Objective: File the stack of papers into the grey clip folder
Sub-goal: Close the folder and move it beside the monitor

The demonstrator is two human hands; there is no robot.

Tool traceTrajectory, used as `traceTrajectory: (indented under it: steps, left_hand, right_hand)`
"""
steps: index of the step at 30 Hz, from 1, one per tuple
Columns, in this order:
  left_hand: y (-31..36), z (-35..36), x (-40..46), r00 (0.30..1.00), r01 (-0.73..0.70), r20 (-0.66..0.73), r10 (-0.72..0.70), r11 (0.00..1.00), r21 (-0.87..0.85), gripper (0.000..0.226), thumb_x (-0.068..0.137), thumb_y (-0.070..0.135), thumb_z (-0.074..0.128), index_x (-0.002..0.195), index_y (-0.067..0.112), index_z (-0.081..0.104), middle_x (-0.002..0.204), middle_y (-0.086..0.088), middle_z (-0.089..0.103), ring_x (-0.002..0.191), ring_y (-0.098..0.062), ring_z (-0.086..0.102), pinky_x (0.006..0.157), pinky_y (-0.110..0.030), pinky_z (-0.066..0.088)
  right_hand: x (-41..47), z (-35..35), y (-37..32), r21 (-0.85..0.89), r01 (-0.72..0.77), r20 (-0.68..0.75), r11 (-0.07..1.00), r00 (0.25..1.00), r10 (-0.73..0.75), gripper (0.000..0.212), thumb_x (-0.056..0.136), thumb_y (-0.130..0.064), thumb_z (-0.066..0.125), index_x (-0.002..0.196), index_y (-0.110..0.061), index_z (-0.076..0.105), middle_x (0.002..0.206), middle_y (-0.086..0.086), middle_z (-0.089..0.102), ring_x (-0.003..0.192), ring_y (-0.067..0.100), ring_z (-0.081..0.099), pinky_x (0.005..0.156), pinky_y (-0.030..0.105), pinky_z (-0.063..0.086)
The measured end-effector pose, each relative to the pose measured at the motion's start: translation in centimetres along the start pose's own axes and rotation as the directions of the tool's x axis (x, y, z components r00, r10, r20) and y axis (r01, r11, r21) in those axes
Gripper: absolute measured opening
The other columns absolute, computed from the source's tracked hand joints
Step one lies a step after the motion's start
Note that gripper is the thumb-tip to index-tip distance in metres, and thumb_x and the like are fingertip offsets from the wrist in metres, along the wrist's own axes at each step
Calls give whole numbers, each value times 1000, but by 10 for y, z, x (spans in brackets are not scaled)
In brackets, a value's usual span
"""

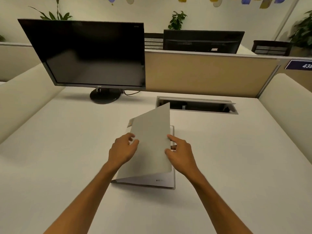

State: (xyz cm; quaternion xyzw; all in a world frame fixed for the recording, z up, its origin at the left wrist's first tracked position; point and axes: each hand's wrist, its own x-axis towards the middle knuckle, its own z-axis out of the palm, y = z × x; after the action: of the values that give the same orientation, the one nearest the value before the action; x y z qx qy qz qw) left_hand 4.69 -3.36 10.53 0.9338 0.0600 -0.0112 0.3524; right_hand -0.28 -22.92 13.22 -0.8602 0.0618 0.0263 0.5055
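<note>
While both my hands sit at the middle of the frame, the grey clip folder [152, 149] lies on the white bench [67, 149] just below centre, its front cover raised and tilted up toward the top of the picture. My left hand [123, 151] is at the cover's left edge, fingers [133, 142] curled loosely against it; I cannot tell whether they actually pinch the cover or only rest beside it. My right hand [180, 152] is at the cover's right edge, thumb on the outer face and the other fingers reaching behind, so it grips the cover. Under the lifted cover the folder's lower panel lies flat on the bench, a small dark mark near its lower right corner. Pale sheets, apparently the papers [172, 130], show as a thin strip behind the cover's right edge, and I cannot tell how many there are. A small tan tab pokes out at the cover's upper left.

At the upper left of the frame a dark monitor [89, 53] stands on its round base. Right of centre, above the folder, a cable slot [197, 105] is open in the bench. A tan divider panel [202, 73] runs behind it, with 1 more screen [202, 41] beyond.
</note>
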Motion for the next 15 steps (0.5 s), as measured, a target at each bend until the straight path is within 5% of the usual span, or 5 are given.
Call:
traceTrajectory:
  steps: [7,11,15]
  left_hand:
    - [-57,24,3,996,85,-57,-69,920,382,65,86,64,38,123,12,50,123,-10,56,110,-30,55,81,-42,47]
    - [-69,32,2,987,159,-32,-158,918,364,69,82,71,38,112,12,55,115,-9,58,106,-29,55,80,-42,46]
    - [-70,34,1,978,204,-25,-205,944,259,69,79,69,49,115,10,55,116,-9,57,105,-30,56,77,-38,43]
  right_hand:
    - [-4,18,62,-341,-34,93,939,993,70,65,92,-41,51,149,-22,26,158,6,19,141,26,30,112,36,29]
    - [-5,36,87,-527,-22,112,850,989,95,80,87,-67,38,151,-23,17,161,9,0,146,27,12,116,41,20]
    - [-6,48,101,-590,21,149,807,985,84,107,61,-82,-1,152,-25,9,161,8,-4,148,25,1,118,42,9]
